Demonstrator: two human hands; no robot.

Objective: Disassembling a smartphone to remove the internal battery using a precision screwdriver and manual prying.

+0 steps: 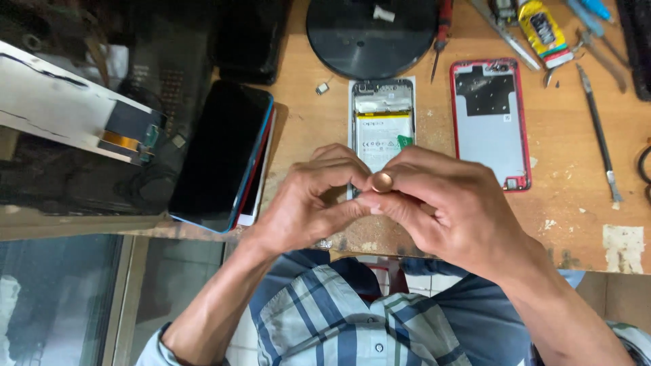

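A small round copper-coloured piece [382, 181] is pinched between the fingertips of both hands, which are brought together over the front edge of the wooden bench [576, 203]. The left hand [308, 203] is curled, thumb and forefinger closed on the piece from the left; the right hand [447, 200] is likewise folded around it from the right, its fingers bent close. What the piece is exactly cannot be made out, since most of it is covered by the fingers (it may be a small disc or a ring). Directly behind the hands an opened phone [382, 122] is laid flat with its battery exposed, and its lower end is hidden by the knuckles. Just to the right of it a red back cover [489, 122] is laid inside up. To the left a stack of phones [220, 156] is set at a slant, dark screen uppermost. A round black disc [369, 34] is placed at the far edge, with a red-handled screwdriver [442, 30] beside it, a yellow glue tube [542, 30] further right, and thin metal tools [600, 139] scattered near the right edge. A tiny loose part [323, 87] is seen near the opened phone's top corner.
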